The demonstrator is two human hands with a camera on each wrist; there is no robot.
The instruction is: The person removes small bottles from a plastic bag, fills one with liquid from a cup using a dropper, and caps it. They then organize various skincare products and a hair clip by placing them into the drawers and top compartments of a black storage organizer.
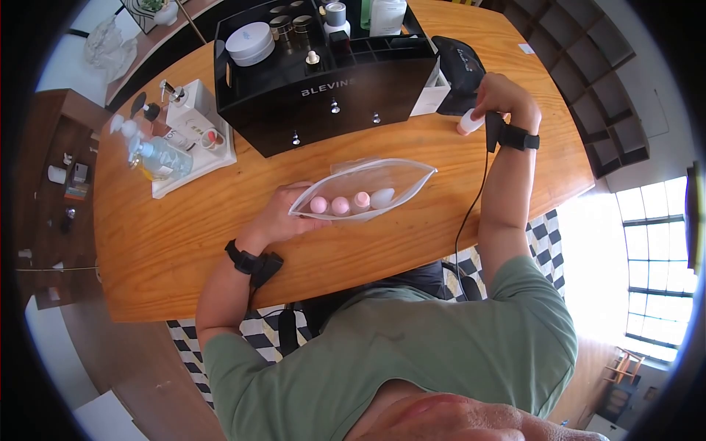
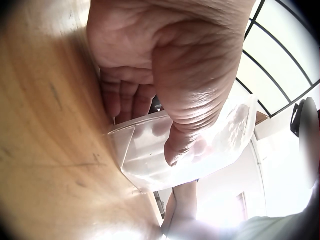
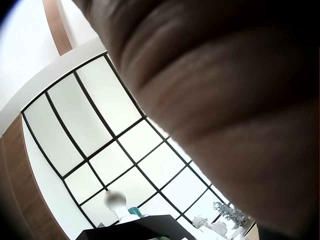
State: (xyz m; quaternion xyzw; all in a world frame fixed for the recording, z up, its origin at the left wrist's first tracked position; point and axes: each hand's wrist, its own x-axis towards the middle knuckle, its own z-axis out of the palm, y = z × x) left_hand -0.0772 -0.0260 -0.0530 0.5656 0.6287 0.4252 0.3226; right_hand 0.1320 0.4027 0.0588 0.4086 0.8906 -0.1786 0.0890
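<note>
A clear zip bag (image 1: 401, 173) stands with its mouth spread on the table, holding several small bottles with pink tops (image 1: 340, 206) and a white item (image 1: 382, 198). My left hand (image 1: 276, 214) grips its left end; in the left wrist view the thumb of this hand (image 2: 175, 65) presses the bag's wall (image 2: 150, 165) and the fingers are behind it. Over at the right, my right hand (image 1: 507, 98) pinches a small white bottle (image 1: 471, 121) with a peach-coloured end, tilted near the table. In the right wrist view the hand (image 3: 230, 110) hides its own fingertips.
A black organizer (image 1: 331, 121) with drawers and cosmetics stands at the back. Beside it are a white open drawer or box (image 1: 431, 95) and a black pouch (image 1: 457, 70). A white tray (image 1: 229, 158) with pump bottles is at the left. A cable (image 1: 471, 202) hangs from the right wrist.
</note>
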